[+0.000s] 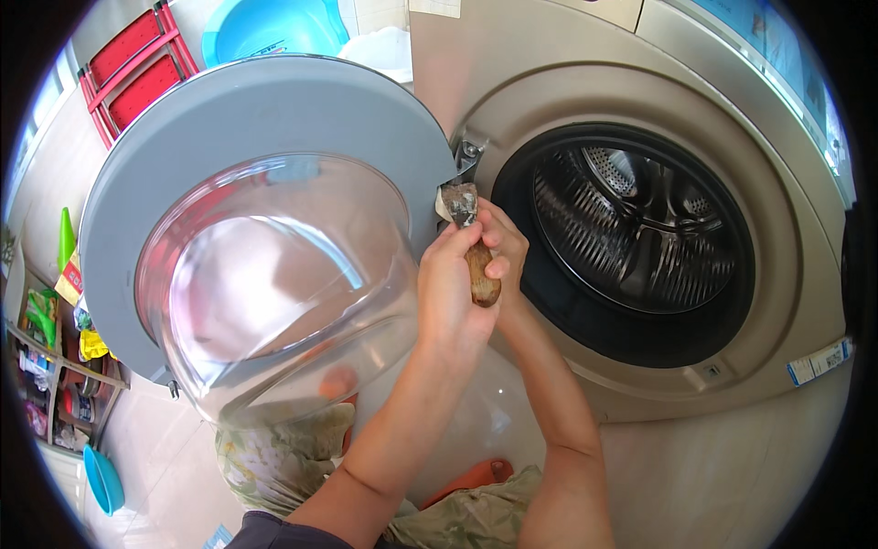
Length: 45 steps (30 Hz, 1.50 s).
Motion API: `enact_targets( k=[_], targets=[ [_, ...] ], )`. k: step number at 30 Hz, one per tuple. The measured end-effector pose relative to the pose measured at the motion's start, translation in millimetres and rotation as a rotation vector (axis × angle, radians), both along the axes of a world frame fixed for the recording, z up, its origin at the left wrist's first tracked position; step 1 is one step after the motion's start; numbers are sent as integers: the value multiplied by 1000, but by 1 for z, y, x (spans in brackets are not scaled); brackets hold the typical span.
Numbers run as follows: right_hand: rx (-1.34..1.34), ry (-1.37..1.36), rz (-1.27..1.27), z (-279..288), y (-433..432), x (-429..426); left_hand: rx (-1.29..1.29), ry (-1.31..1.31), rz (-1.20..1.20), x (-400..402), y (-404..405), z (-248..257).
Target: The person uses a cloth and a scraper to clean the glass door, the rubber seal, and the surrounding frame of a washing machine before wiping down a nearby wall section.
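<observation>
My left hand (449,281) grips a scraper with a brown wooden handle (483,278), its thumb pressed near the neck. My right hand (507,240) closes around the same tool from the other side, fingertips on the handle. The short, stained blade (459,200) points up, close below the metal door hinge (470,152) of a front-loading washing machine (775,274). Whether blade and hinge touch, I cannot tell. To the left the round grey door (288,103) stands swung out, its clear bowl-shaped glass (274,288) towards me. The steel drum (631,233) shows inside the dark rubber gasket (507,199).
A folded red chair (137,62) and a blue basin (274,27) are behind the door. Shelves of packets (62,377) stand at left, above a small turquoise basin (103,480). Orange footwear (473,480) shows on the pale floor. A label (820,360) sticks to the machine's front.
</observation>
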State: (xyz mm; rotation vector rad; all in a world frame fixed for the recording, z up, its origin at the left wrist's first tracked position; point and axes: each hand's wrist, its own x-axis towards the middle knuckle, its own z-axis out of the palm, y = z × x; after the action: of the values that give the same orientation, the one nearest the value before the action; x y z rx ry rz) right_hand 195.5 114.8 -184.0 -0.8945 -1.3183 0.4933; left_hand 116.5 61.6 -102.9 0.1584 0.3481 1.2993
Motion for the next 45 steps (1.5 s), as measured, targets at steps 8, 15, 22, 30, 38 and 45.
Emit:
enact_targets(
  k=[8, 15, 22, 30, 38, 45],
  targets=[
    [-51, -100, -47, 7, -19, 3, 51, 78, -14, -1, -5, -5],
    [69, -373, -229, -7, -43, 24, 99, 284, -178, -7, -67, -14],
    [-17, -293, -354, -22, -30, 7, 277, 625, -99, -21, -105, -61],
    [-18, -532, -429, -28, -12, -9, 237, 657, 5, -24, -104, -105],
    [-221, -687, -550, 4, -1, -25, 173, 697, -22, -27, -99, -122],
    [-309, -859, -511, 16, -2, -7, 131, 715, -84, -24, -97, -127]
  ],
)
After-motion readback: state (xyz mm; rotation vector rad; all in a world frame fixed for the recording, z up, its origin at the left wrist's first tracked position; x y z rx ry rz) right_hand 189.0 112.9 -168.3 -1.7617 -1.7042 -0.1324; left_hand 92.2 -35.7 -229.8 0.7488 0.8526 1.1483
